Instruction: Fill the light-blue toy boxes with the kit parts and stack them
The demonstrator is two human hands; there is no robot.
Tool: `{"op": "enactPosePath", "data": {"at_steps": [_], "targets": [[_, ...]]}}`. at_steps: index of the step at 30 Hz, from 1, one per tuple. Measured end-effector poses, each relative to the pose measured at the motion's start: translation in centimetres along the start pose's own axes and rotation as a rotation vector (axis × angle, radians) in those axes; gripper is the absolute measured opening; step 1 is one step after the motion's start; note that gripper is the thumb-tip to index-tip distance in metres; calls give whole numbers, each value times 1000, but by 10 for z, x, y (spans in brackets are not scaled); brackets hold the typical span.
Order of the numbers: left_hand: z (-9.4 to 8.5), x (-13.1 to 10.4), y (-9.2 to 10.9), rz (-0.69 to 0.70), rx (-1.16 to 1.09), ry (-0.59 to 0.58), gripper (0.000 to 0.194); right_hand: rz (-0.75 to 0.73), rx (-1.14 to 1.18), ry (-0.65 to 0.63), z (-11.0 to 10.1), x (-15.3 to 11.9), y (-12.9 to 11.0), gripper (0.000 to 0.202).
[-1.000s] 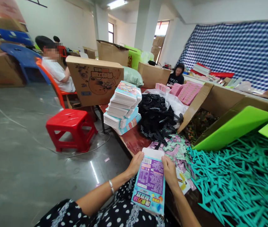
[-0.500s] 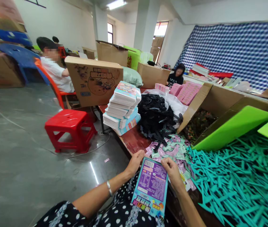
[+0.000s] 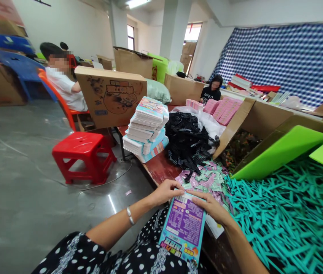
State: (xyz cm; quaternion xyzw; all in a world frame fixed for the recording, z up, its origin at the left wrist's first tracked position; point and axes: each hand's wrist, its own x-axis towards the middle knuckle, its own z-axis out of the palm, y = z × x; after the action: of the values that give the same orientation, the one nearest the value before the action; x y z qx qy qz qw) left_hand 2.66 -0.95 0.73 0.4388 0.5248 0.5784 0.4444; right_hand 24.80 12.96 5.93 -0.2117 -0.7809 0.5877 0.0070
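Observation:
A flat purple and teal printed box (image 3: 184, 224) rests tilted on my lap, its barcode end away from me. My left hand (image 3: 168, 191) pinches that far end at its left corner. Across the same end lie the fingers of my right hand (image 3: 209, 203), gripping the right corner and side. The fingertips of both hands nearly meet at the top edge. Just beyond them, small pink and green sachets (image 3: 207, 177) are spread on the dark red table (image 3: 161, 167). To the right of my right hand is a big heap of teal plastic pieces (image 3: 281, 217).
A stack of printed flat boxes (image 3: 147, 127) stands at the table's left edge, beside a pile of black perforated strips (image 3: 186, 137). A red stool (image 3: 83, 152) is on the floor. Cardboard boxes (image 3: 112, 97) and pink packs (image 3: 226, 110) stand behind; people sit farther back.
Both hands have moved inward along the box's far end, their fingertips coming close together. My right hand has gone from the side edge to lie over the top corner.

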Motion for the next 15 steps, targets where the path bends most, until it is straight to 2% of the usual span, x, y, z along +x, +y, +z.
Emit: {"op": "enactPosePath", "data": {"at_steps": [5,15], "targets": [[2,-2,-6,43,24,62,48,-12,6,2,1,5,2,75],[10,2,-2,61,11,129,52,61,67,-23,-11,10,-3,82]]}}
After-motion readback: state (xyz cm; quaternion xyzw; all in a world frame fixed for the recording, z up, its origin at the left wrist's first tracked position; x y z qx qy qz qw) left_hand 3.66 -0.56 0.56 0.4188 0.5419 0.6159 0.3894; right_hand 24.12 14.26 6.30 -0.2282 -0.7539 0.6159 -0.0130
